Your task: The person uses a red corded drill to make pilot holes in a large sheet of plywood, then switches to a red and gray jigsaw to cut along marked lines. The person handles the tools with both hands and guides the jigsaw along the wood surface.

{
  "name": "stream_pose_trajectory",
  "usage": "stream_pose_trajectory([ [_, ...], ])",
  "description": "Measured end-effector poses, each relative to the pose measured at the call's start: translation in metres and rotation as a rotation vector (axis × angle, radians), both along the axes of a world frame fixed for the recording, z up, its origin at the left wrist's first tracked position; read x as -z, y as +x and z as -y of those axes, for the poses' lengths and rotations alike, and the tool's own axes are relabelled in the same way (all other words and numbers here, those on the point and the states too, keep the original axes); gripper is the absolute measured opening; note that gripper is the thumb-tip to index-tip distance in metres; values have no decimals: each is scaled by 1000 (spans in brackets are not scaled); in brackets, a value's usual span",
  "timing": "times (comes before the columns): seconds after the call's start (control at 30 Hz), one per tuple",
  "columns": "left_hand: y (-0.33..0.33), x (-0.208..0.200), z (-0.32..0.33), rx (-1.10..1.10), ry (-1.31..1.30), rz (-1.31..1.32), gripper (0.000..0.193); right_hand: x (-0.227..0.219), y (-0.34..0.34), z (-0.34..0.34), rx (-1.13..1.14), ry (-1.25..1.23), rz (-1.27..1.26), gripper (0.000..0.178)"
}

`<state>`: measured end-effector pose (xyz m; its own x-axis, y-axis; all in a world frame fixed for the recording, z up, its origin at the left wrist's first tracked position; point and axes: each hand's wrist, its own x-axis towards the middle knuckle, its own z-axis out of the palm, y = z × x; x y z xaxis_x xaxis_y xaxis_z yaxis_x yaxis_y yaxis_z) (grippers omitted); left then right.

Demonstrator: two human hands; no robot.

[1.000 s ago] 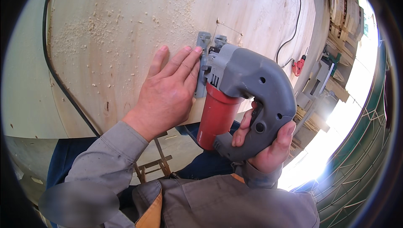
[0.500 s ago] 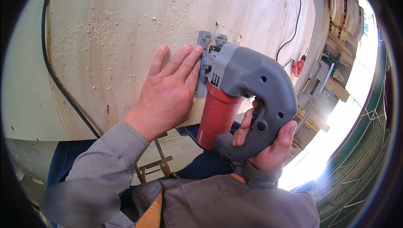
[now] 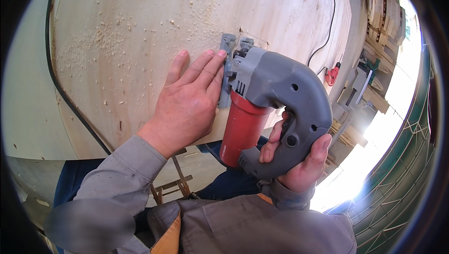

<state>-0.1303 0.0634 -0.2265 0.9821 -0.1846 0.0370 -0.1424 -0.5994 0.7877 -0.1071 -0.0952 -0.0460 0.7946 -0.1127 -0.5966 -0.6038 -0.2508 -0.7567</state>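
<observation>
I have the right hand [image 3: 299, 177] wrapped round the handle of the jigsaw [image 3: 290, 76], likely supporting it beyond the surface [image 3: 276, 6]'s near edge; left hand [image 3: 187, 102] flat, fingers partly spread, apparently touching the base plate [image 3: 228, 43] to steady it; blade's hidden from me.

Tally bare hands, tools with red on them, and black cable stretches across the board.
Bare hands (left hand, right hand): 2
Tools with red (red-and-grey power tool, small red tool): 2
Black cable stretches (left stretch, right stretch): 2
Total: 6
</observation>
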Motion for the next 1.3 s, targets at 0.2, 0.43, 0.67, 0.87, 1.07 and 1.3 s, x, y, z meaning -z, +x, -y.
stream_pose_trajectory([
  [0.2,3,-2,-1,4,-6,-9,74,0,2,2,-17,-11,6,87],
  [0.43,6,-1,-1,4,-2,-21,76,0,6,0,-13,-16,7,87],
  [0.67,12,-2,-3,-3,-2,-15,65,1,10,-1,-24,-21,16,87],
  [0.87,16,-1,-4,11,-2,-18,76,2,14,-5,4,-8,34,87],
  [1.07,21,-1,-5,22,-4,-26,76,4,19,-6,19,11,47,86],
  [1.3,26,-1,-6,23,-8,-30,76,7,22,-8,43,54,68,85],
])
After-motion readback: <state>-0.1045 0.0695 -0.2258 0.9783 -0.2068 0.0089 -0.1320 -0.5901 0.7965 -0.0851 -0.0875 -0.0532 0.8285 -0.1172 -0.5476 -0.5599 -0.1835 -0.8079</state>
